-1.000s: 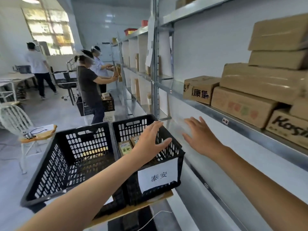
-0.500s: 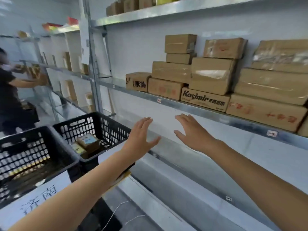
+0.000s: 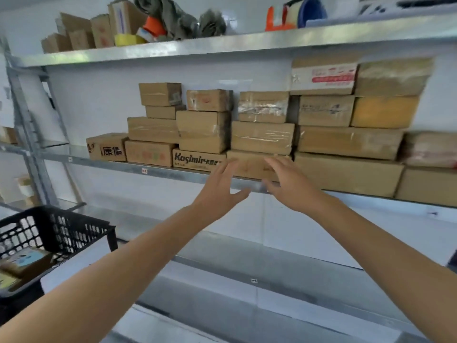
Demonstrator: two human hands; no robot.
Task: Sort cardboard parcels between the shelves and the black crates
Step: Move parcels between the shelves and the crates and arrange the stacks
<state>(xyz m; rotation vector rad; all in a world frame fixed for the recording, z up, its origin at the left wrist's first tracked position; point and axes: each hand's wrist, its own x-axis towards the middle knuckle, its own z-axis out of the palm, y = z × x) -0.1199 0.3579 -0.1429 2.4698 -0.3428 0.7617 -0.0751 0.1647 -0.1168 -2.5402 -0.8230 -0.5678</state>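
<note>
Several brown cardboard parcels are stacked on the middle metal shelf [image 3: 158, 172]. My left hand [image 3: 220, 194] and my right hand [image 3: 288, 184] are both raised in front of a low parcel [image 3: 249, 164] on the shelf's front row, right of the Kosimir box [image 3: 197, 159]. Both hands have fingers spread and hold nothing. A taped parcel [image 3: 262, 137] rests on top of the low one. At the lower left, a black crate [image 3: 64, 231] holds a small box [image 3: 27, 261].
The top shelf [image 3: 222, 45] carries small boxes, tape rolls and cloth. A lower shelf [image 3: 222, 246] runs beneath my arms. A grey upright post [image 3: 29, 134] stands at the left. A white label hangs on the crate's front.
The view has swung right and up from the crates toward the shelf. Both hands have risen and now reach the front row of parcels on the middle shelf.
</note>
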